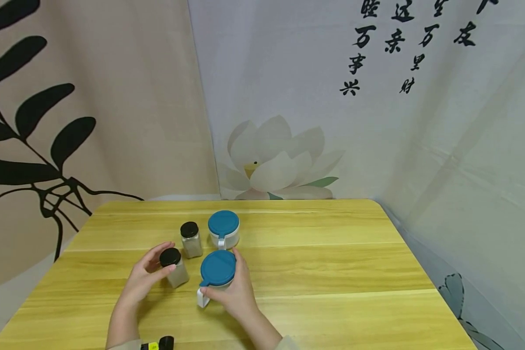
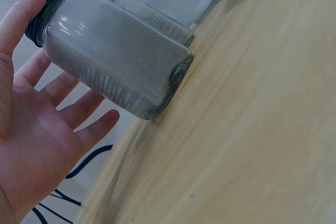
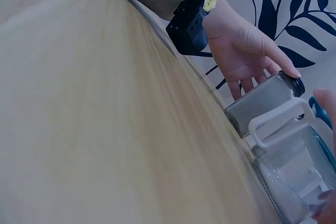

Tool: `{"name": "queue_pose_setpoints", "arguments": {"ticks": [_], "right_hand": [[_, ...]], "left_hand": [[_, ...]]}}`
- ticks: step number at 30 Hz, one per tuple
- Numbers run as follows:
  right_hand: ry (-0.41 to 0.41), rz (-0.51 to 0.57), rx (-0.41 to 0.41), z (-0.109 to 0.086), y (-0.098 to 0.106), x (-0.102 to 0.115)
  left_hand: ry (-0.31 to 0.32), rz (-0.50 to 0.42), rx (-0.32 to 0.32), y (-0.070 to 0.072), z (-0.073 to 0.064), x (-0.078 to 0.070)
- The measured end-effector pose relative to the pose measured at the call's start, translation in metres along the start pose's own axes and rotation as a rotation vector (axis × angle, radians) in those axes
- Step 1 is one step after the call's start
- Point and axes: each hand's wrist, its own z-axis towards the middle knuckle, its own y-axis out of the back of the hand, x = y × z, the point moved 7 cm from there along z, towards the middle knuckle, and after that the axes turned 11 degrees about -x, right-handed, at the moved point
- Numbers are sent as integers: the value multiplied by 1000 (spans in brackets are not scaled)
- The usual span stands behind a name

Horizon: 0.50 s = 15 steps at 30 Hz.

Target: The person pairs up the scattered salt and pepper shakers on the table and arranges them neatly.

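Toward the bench's [image 1: 354,257] far edge, rear jar [image 1: 192,246], rear pot [image 1: 224,223]: seemingly placed; pending: front jar [image 1: 178,277] held in my left grip [image 1: 141,278], front pot [image 1: 218,267] in my right grip [image 1: 238,296].

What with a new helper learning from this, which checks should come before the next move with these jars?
1. Left hand on the near black-lidded jar: ok, thumb and fingers at its lid.
2. Right hand on the near blue-lidded jar: ok, gripping it.
3. A hand free: not ok, both are holding jars.
4. Far black-lidded jar and far blue-lidded jar upright: ok.
5. All four lids on: ok.
6. Lids tight: cannot tell.
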Motion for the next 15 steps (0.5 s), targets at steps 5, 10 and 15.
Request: {"name": "queue_pose_setpoints", "arguments": {"ticks": [5,10,15], "right_hand": [[-15,12,-7,0,0,0],[-12,14,-16,0,-1,-1],[-7,37,-22,0,0,0]], "left_hand": [[-4,-33,10,-1,0,-1],[11,-50,23,-3,0,-1],[25,-46,25,-3,1,0]]}}
